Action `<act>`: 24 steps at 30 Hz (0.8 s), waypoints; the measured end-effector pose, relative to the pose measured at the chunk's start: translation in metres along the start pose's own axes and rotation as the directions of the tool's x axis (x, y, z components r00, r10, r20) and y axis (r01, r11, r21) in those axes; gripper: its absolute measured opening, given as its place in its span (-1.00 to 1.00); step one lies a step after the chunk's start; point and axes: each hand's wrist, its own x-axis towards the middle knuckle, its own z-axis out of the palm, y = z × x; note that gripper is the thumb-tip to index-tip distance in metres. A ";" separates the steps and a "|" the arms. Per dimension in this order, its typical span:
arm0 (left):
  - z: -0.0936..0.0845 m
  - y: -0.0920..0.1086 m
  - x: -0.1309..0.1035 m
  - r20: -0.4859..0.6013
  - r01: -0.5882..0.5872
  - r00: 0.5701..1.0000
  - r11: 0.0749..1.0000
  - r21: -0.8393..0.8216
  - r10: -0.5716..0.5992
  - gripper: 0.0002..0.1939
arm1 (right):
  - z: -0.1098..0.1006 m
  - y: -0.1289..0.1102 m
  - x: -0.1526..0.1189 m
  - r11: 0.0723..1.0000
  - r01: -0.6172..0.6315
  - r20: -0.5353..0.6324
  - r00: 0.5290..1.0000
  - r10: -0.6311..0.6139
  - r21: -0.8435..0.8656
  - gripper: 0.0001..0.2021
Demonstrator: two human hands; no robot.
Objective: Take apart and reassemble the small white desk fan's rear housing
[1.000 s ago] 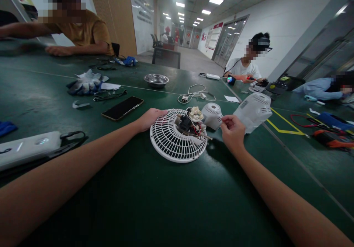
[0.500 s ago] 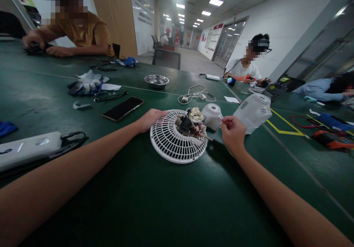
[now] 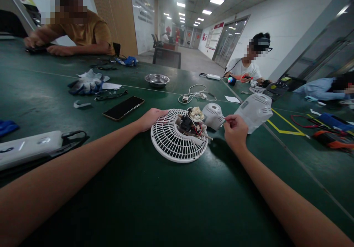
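Note:
A round white fan grille [image 3: 177, 151] lies in front of me, with an exposed fan motor [image 3: 190, 123] and its wires on top. My left hand [image 3: 151, 119] is closed on the grille's left rim, its fingers partly hidden behind it. Just behind the motor is a small white vented motor cover [image 3: 212, 116]. The fingers of my right hand [image 3: 236, 129] are pinched together at the cover's right edge; the exact hold is partly hidden. A larger white plastic housing [image 3: 254, 110] stands behind my right hand.
A phone [image 3: 123, 108], work gloves [image 3: 87, 84] and a white power strip [image 3: 30, 149] are on the left. Beyond the fan are a metal bowl [image 3: 157, 80] and a white cable [image 3: 190, 94]. At right lies an orange multimeter [image 3: 333, 139]. Other people sit around the table.
My right hand has shifted slightly to the right, and the motor cover's right edge has moved with it. My left hand and the grille stay in place.

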 end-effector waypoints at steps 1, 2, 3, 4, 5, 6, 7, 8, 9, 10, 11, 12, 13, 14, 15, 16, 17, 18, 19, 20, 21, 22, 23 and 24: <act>0.000 0.000 0.000 0.003 0.003 1.000 1.000 -0.010 -0.003 -0.74 | 0.000 0.001 0.000 1.000 -0.002 0.004 1.000 0.002 0.000 -0.84; 0.000 0.000 0.000 0.003 0.005 1.000 1.000 -0.020 -0.005 -0.74 | 0.000 0.001 0.000 1.000 -0.003 0.008 1.000 0.003 0.001 -0.83; 0.000 0.000 -0.001 0.005 0.007 1.000 1.000 -0.027 -0.007 -0.74 | 0.000 0.002 0.000 1.000 -0.003 0.010 1.000 0.003 0.002 -0.83; 0.000 0.000 -0.001 0.007 0.007 1.000 1.000 -0.027 -0.007 -0.75 | 0.001 0.002 0.001 1.000 -0.003 0.012 1.000 0.003 0.004 -0.83; 0.000 0.001 -0.002 0.009 0.005 1.000 1.000 -0.020 -0.004 -0.74 | 0.001 0.002 0.001 1.000 -0.003 0.014 1.000 0.003 0.005 -0.83; 0.000 0.001 -0.002 0.012 0.001 1.000 1.000 -0.009 -0.001 -0.74 | 0.001 0.002 0.001 1.000 -0.004 0.015 1.000 0.003 0.006 -0.83; 0.000 0.002 -0.002 0.012 -0.001 1.000 1.000 0.001 0.001 -0.74 | 0.001 0.002 0.001 1.000 -0.003 0.016 1.000 0.003 0.008 -0.83; 0.000 0.002 -0.002 0.011 0.000 1.000 1.000 0.008 0.000 -0.74 | 0.001 0.001 0.001 1.000 -0.002 0.018 1.000 0.002 0.011 -0.83; 0.001 0.002 -0.002 0.009 0.002 1.000 1.000 0.011 -0.002 -0.74 | 0.001 0.001 0.001 1.000 0.000 0.021 1.000 0.000 0.015 -0.83; 0.001 0.002 -0.002 0.005 0.005 1.000 1.000 0.008 -0.005 -0.75 | 0.000 0.000 0.001 1.000 0.003 0.024 1.000 -0.003 0.018 -0.83; 0.001 0.002 -0.002 0.000 0.009 1.000 1.000 -0.001 -0.009 -0.75 | 0.000 0.000 0.001 1.000 0.006 0.027 1.000 -0.006 0.019 -0.83; 0.001 0.003 -0.002 -0.003 0.011 1.000 1.000 -0.009 -0.011 -0.76 | 0.000 -0.001 0.001 1.000 0.009 0.030 0.999 -0.010 0.018 -0.83; 0.001 0.002 -0.002 -0.003 0.011 1.000 1.000 -0.014 -0.011 -0.77 | 0.000 -0.002 0.001 1.000 0.012 0.032 0.999 -0.012 0.014 -0.83; 0.001 0.002 -0.002 -0.003 0.007 1.000 1.000 -0.012 -0.007 -0.77 | 0.000 -0.003 0.001 1.000 0.014 0.033 0.999 -0.015 0.008 -0.83; 0.001 0.002 -0.002 -0.003 0.002 1.000 1.000 -0.006 -0.002 -0.78 | -0.001 -0.004 0.001 1.000 0.017 0.034 0.999 -0.017 0.002 -0.83; 0.001 0.002 -0.002 -0.002 -0.004 1.000 1.000 0.001 0.004 -0.78 | -0.001 -0.005 0.002 1.000 0.019 0.035 0.999 -0.019 -0.005 -0.83; 0.001 0.002 -0.002 -0.002 -0.009 1.000 1.000 0.006 0.009 -0.77 | -0.001 -0.005 0.002 1.000 0.021 0.036 0.999 -0.021 -0.013 -0.83; 0.002 0.002 -0.002 -0.003 -0.012 1.000 1.000 0.005 0.012 -0.76 | -0.001 -0.005 0.002 1.000 0.023 0.036 0.999 -0.022 -0.018 -0.83; 0.002 0.003 -0.002 -0.004 -0.010 1.000 1.000 -0.002 0.010 -0.75 | -0.001 -0.005 0.002 1.000 0.021 0.035 0.999 -0.021 -0.018 -0.83; 0.003 0.003 -0.002 -0.005 -0.004 1.000 1.000 -0.013 0.004 -0.75 | -0.001 -0.004 0.002 1.000 0.017 0.033 0.999 -0.017 -0.012 -0.84; 0.003 0.003 -0.003 -0.004 0.002 1.000 1.000 -0.027 -0.002 -0.75 | 0.000 -0.003 0.002 1.000 0.010 0.028 1.000 -0.010 -0.001 -0.83; 0.004 0.003 -0.002 -0.004 0.007 1.000 0.999 -0.038 -0.008 -0.76 | 0.000 -0.002 0.002 1.000 0.003 0.019 1.000 -0.003 0.010 -0.82; 0.004 0.002 -0.002 -0.003 0.010 1.000 0.999 -0.045 -0.010 -0.77 | 0.000 -0.001 0.002 1.000 -0.001 0.006 1.000 0.001 0.014 -0.80; 0.004 0.002 -0.002 -0.003 0.010 1.000 0.999 -0.045 -0.010 -0.78 | 0.000 0.001 0.003 1.000 -0.001 -0.006 1.000 0.001 0.006 -0.76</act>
